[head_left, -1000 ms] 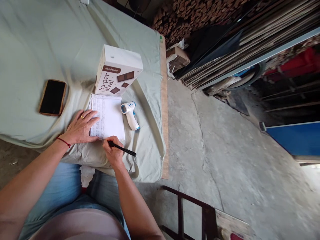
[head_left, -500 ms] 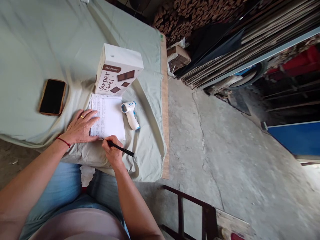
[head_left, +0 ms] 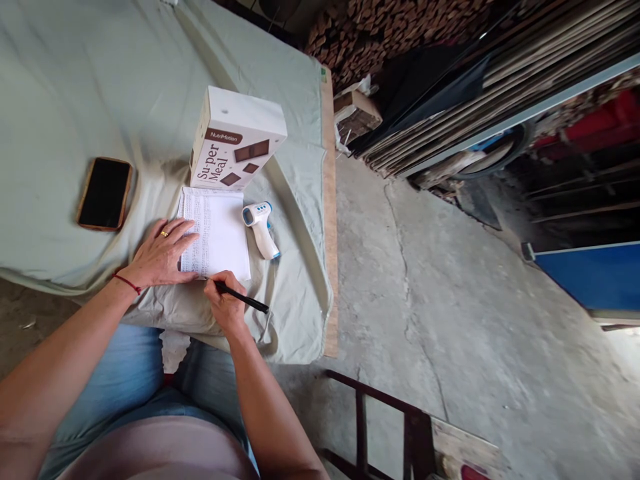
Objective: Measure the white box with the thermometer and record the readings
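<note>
A white notepad [head_left: 225, 233] lies on the cloth-covered table, its left part filled with columns of small handwriting. My left hand [head_left: 163, 253] rests flat across the pad's left edge, fingers stretched out over the written part. With my right hand [head_left: 226, 303] I grip a black pen [head_left: 245, 298], its tip at the pad's bottom edge near my left thumb. A white and blue infrared thermometer [head_left: 261, 231] lies just right of the pad. Behind the pad a white box [head_left: 240, 140] marked "Super Meal" stands upright.
A phone [head_left: 105, 193] with a dark screen lies to the left on the pale green tablecloth [head_left: 100, 80]. The table's wooden edge [head_left: 330, 220] shows on the right. Beyond it are a concrete floor [head_left: 450, 300], a dark metal frame [head_left: 380, 393] and stacked firewood [head_left: 400, 33].
</note>
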A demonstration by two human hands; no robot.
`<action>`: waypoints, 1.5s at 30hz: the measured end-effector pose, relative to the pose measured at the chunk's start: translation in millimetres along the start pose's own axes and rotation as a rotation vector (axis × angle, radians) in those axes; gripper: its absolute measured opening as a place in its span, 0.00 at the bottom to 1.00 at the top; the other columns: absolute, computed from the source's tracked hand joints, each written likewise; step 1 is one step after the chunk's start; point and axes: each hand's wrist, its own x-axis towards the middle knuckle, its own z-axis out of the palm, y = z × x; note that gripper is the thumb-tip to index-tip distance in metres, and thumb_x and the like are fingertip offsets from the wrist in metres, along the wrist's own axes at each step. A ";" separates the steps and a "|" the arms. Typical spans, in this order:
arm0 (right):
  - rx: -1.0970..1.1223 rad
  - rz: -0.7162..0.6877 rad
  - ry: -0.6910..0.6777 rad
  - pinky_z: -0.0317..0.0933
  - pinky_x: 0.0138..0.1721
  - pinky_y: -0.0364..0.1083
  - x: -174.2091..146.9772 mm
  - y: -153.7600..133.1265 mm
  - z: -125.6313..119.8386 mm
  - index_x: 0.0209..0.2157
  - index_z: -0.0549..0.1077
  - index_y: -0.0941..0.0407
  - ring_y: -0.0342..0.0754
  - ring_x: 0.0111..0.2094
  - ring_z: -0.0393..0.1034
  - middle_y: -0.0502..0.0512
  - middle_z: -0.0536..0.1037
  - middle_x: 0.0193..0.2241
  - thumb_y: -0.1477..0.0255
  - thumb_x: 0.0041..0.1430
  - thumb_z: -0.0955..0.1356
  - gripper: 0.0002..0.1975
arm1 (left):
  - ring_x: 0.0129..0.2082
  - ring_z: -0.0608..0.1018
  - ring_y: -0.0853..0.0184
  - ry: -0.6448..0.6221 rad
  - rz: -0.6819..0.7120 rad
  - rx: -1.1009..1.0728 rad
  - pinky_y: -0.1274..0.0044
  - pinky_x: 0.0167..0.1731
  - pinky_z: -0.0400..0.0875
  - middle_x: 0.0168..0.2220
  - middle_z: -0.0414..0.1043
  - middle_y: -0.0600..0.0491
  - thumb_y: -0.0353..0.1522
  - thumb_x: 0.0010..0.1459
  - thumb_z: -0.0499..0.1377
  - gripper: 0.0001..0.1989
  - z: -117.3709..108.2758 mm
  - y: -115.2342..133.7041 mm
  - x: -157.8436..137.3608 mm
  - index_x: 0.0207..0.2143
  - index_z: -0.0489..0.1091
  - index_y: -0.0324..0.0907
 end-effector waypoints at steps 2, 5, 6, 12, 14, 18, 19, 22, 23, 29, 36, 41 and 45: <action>-0.002 0.008 0.001 0.56 0.27 0.43 0.0 0.2 0.0 0.26 0.68 0.53 0.42 0.22 0.59 0.45 0.67 0.21 0.71 0.55 0.64 0.05 | 0.70 0.61 0.45 0.001 0.004 -0.004 0.50 0.71 0.50 0.71 0.60 0.41 0.48 0.52 0.66 0.39 0.3 -0.5 -0.1 0.64 0.67 0.44; 0.002 0.031 -0.022 0.57 0.27 0.43 -0.7 1.3 0.1 0.26 0.69 0.53 0.42 0.22 0.59 0.45 0.67 0.20 0.70 0.55 0.64 0.05 | 0.70 0.61 0.45 0.002 0.006 -0.005 0.50 0.71 0.49 0.70 0.60 0.40 0.48 0.52 0.67 0.39 0.3 -0.7 -0.3 0.64 0.67 0.43; 0.002 0.043 -0.024 0.57 0.27 0.43 -1.1 1.7 0.2 0.26 0.69 0.53 0.42 0.22 0.58 0.45 0.66 0.20 0.70 0.55 0.64 0.05 | 0.70 0.61 0.45 0.003 0.005 -0.005 0.50 0.71 0.49 0.70 0.60 0.40 0.48 0.52 0.67 0.39 0.2 -0.7 -0.3 0.64 0.67 0.43; 0.001 0.070 0.021 0.57 0.26 0.43 -2.6 3.1 1.0 0.26 0.69 0.53 0.42 0.22 0.59 0.45 0.68 0.20 0.69 0.55 0.64 0.05 | 0.70 0.61 0.45 -0.006 0.005 0.010 0.50 0.71 0.50 0.71 0.60 0.40 0.48 0.52 0.66 0.39 -0.6 0.3 0.0 0.64 0.67 0.43; -0.009 0.065 0.006 0.56 0.26 0.43 -2.3 3.4 0.9 0.26 0.69 0.53 0.42 0.22 0.59 0.45 0.67 0.20 0.69 0.55 0.64 0.05 | 0.71 0.61 0.45 -0.005 0.006 0.013 0.50 0.71 0.50 0.71 0.59 0.40 0.48 0.52 0.66 0.39 -0.3 0.0 0.0 0.64 0.67 0.43; -0.026 0.055 0.000 0.56 0.27 0.43 -1.9 4.0 0.3 0.26 0.68 0.53 0.42 0.22 0.59 0.45 0.67 0.20 0.70 0.55 0.64 0.05 | 0.71 0.60 0.46 0.003 0.009 0.008 0.50 0.71 0.50 0.71 0.59 0.41 0.49 0.53 0.66 0.39 1.6 -1.6 -0.3 0.64 0.67 0.44; -0.025 0.052 0.010 0.56 0.26 0.43 -1.9 4.1 0.3 0.26 0.68 0.53 0.42 0.22 0.59 0.45 0.67 0.20 0.70 0.55 0.64 0.05 | 0.71 0.60 0.46 0.004 0.010 0.008 0.50 0.71 0.50 0.71 0.59 0.41 0.50 0.53 0.66 0.39 1.9 -1.9 -0.3 0.64 0.67 0.44; -0.025 0.058 0.023 0.56 0.26 0.43 -2.1 3.7 0.4 0.26 0.68 0.53 0.42 0.22 0.59 0.45 0.68 0.20 0.69 0.56 0.64 0.06 | 0.71 0.60 0.46 0.005 0.010 0.012 0.51 0.71 0.50 0.71 0.59 0.42 0.50 0.53 0.66 0.39 2.1 -1.9 -0.4 0.64 0.67 0.44; -0.030 0.060 0.018 0.55 0.26 0.43 -2.2 3.4 0.5 0.26 0.68 0.53 0.42 0.22 0.59 0.45 0.67 0.20 0.69 0.56 0.64 0.06 | 0.71 0.60 0.46 0.005 0.008 0.012 0.51 0.71 0.50 0.71 0.59 0.42 0.50 0.53 0.66 0.39 1.9 -1.7 -0.4 0.64 0.67 0.44; -0.072 0.049 0.020 0.57 0.28 0.43 -2.5 2.2 0.0 0.26 0.68 0.53 0.42 0.23 0.60 0.45 0.68 0.21 0.70 0.56 0.64 0.05 | 0.70 0.61 0.45 0.007 0.000 -0.007 0.50 0.71 0.50 0.71 0.60 0.42 0.48 0.52 0.67 0.39 0.1 0.2 -0.1 0.64 0.67 0.44; -0.087 0.036 0.008 0.56 0.27 0.43 -1.8 3.6 0.1 0.26 0.67 0.52 0.42 0.22 0.59 0.44 0.67 0.21 0.71 0.55 0.64 0.05 | 0.71 0.61 0.45 -0.004 -0.003 0.005 0.50 0.71 0.50 0.71 0.60 0.42 0.48 0.52 0.66 0.39 0.1 0.0 0.2 0.64 0.67 0.45; -0.071 0.022 0.021 0.55 0.26 0.43 -2.5 3.9 0.4 0.25 0.67 0.53 0.42 0.22 0.59 0.45 0.67 0.20 0.70 0.55 0.63 0.06 | 0.71 0.60 0.45 -0.012 0.001 0.017 0.51 0.71 0.49 0.71 0.59 0.40 0.49 0.53 0.66 0.40 -0.6 0.0 0.2 0.64 0.67 0.41; -0.048 0.067 0.037 0.55 0.26 0.43 -3.8 6.1 0.8 0.26 0.67 0.52 0.42 0.22 0.59 0.44 0.67 0.20 0.70 0.56 0.63 0.05 | 0.71 0.60 0.46 -0.005 0.006 0.020 0.51 0.71 0.49 0.71 0.59 0.40 0.50 0.53 0.66 0.39 -0.3 -0.6 -0.2 0.64 0.67 0.42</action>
